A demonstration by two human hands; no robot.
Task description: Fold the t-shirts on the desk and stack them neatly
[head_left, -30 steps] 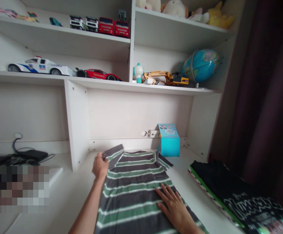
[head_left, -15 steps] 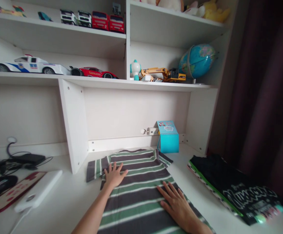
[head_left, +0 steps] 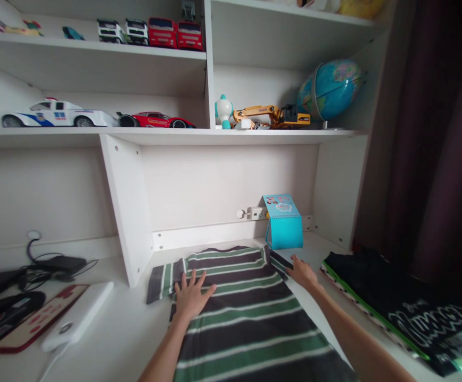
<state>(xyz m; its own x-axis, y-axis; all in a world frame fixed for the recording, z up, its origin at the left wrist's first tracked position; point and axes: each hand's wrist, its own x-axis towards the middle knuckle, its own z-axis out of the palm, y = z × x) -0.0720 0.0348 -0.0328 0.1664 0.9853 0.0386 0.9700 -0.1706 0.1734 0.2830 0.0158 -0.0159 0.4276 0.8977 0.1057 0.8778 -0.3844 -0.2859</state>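
the striped shirt [head_left: 247, 313] is lying flat on the white desk [head_left: 123, 323], collar end toward the back panel, right in front of the person. the left hand [head_left: 191, 294] is resting palm down with fingers spread wide near the left shoulder, seemingly pinning the fabric so it is not sliding. the left sleeve [head_left: 165, 278] is sticking out flat to the side of it. the right hand [head_left: 303, 271] is reaching up to the right sleeve [head_left: 281, 262], fingers drawn together at the cloth's edge; whether it is actually pinching the fabric i cannot tell. the blue box [head_left: 283, 229] is standing just behind that sleeve, and a folded black garment [head_left: 394, 307] is lying well off to the right.

compared with half a second ago, the right hand is no longer lying flat low on the shirt's body; it is now up at the sleeve. the left hand is staying put, spread on the same spot.
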